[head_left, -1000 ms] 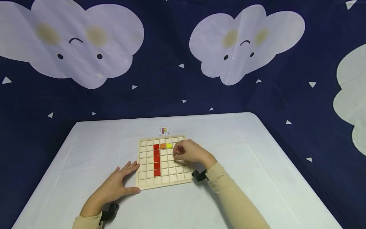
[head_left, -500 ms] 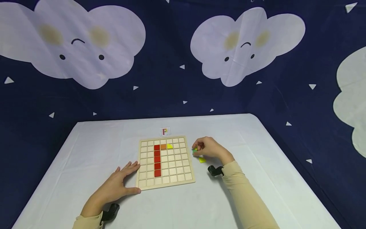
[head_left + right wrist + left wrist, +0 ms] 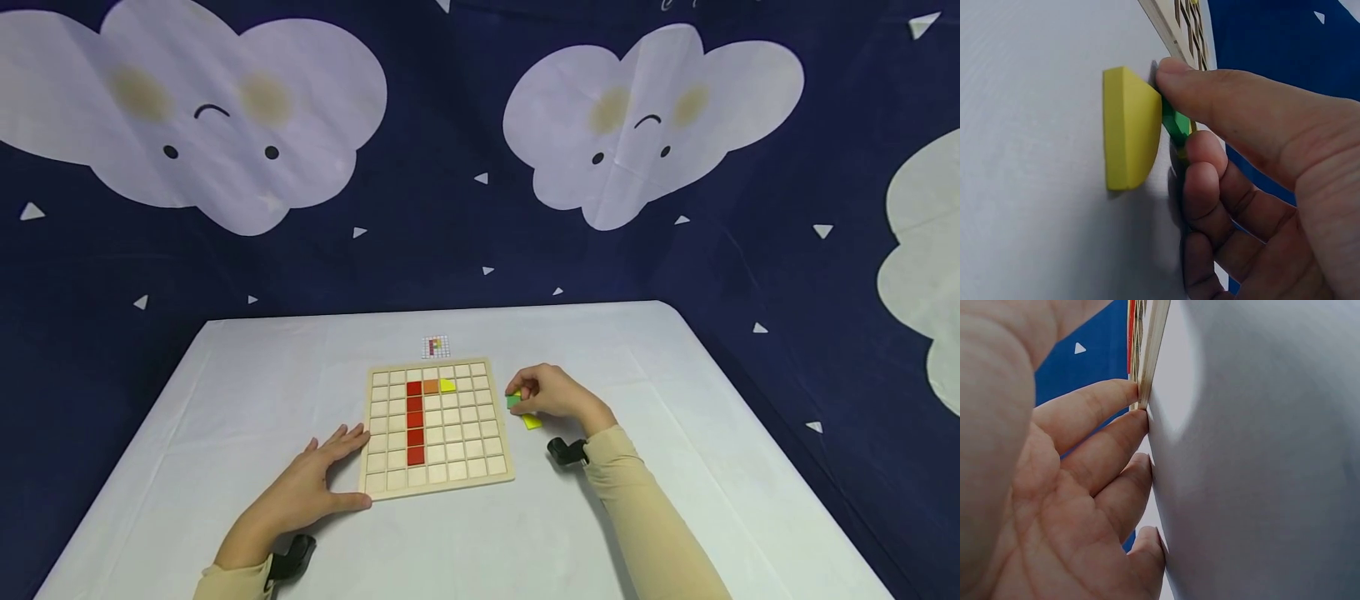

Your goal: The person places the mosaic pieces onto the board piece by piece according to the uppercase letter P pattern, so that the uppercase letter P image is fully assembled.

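The square wooden grid board lies mid-table, with a column of red tiles, an orange tile and a yellow round-edged tile in its cells. My left hand is spread at the board's left side, fingertips and thumb touching its edge. Just right of the board, my right hand pinches a green tile between thumb and curled fingers, low over the cloth. Beside the thumb lies a loose yellow quarter-round tile. A bit of another yellow piece shows behind the green tile.
Behind the board lies a small pattern card printed with a coloured grid. A white cloth covers the table, and a dark blue curtain with clouds hangs at its far side.
My right hand has moved off the board to the right, down to the loose tiles, where the green tile now shows more between its fingers. The left hand stays at the board's edge.
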Available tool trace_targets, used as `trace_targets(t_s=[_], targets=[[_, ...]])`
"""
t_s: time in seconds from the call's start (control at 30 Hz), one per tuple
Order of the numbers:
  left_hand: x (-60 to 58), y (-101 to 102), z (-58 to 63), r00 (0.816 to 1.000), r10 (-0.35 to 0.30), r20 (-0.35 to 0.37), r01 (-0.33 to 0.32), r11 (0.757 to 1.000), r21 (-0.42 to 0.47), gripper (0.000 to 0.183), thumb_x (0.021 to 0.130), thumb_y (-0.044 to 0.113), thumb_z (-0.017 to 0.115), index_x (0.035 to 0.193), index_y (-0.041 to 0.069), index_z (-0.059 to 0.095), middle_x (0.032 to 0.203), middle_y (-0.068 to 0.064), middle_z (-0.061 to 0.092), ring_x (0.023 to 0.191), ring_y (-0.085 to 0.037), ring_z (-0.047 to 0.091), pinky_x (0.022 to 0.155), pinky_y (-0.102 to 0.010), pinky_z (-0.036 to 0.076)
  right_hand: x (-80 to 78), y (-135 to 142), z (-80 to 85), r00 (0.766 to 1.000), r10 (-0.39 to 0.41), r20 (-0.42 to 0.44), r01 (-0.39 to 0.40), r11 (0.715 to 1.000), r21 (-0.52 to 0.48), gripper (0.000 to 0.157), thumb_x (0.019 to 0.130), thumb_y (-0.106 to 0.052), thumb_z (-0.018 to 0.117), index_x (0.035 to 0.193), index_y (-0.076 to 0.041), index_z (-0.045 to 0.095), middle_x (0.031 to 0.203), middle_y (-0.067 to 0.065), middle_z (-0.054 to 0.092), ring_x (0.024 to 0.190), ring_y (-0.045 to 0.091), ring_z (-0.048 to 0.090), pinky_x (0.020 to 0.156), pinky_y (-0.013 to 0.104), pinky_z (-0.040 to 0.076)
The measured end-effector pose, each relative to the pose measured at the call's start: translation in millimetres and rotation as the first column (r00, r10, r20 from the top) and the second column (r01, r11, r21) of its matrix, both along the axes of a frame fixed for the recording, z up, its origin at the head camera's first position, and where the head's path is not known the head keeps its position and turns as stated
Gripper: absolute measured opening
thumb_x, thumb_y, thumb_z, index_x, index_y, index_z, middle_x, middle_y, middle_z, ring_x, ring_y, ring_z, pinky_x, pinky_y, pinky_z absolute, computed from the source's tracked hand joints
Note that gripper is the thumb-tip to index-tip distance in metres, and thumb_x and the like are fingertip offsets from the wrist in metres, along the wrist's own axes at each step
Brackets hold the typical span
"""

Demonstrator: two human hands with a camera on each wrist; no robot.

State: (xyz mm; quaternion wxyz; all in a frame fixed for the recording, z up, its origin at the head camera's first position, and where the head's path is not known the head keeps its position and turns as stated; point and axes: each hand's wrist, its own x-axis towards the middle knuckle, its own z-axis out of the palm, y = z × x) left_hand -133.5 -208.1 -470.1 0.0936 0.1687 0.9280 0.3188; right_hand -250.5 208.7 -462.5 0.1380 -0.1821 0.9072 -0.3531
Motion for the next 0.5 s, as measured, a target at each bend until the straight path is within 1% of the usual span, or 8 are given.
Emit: trace_targets(t_s=[0.27, 0.5], targets=[[-0.4, 0.8, -0.2, 1.000, 0.004, 0.013, -0.004, 1.000, 0.003, 0.101, 0.072, 0.042, 0.099, 0.155, 0.004, 0.056, 0.169, -0.019, 0.044, 0.161, -0.049, 0.031, 0.128, -0.079, 0.013, -1.2, 0.4, 0.1, 1.000, 0.002, 0.007, -0.002, 1.000, 0.003, 0.018, 0.087, -0.017, 0.090, 0.103, -0.015, 0.081, 0.079, -0.005, 0.064, 0.073, 0.010, 0.055, 0.071, 0.024, 0.047], [-0.2, 1.6, 0.4, 1.000, 0.008, 0.012, -0.008, 1.000, 0.003, 0.100, 0.072, 0.041, 0.099, 0.155, 0.004, 0.057, 0.168, -0.019, 0.046, 0.160, -0.049, 0.032, 0.127, -0.080, 0.013, -2.1, 0.2, -1.1, 1.000, 0.002, 0.009, -0.002, 1.000, -0.003, 0.020, 0.086, -0.018, 0.091, 0.103, -0.015, 0.081, 0.077, -0.006, 0.063, 0.072, 0.010, 0.053, 0.071, 0.026, 0.046]])
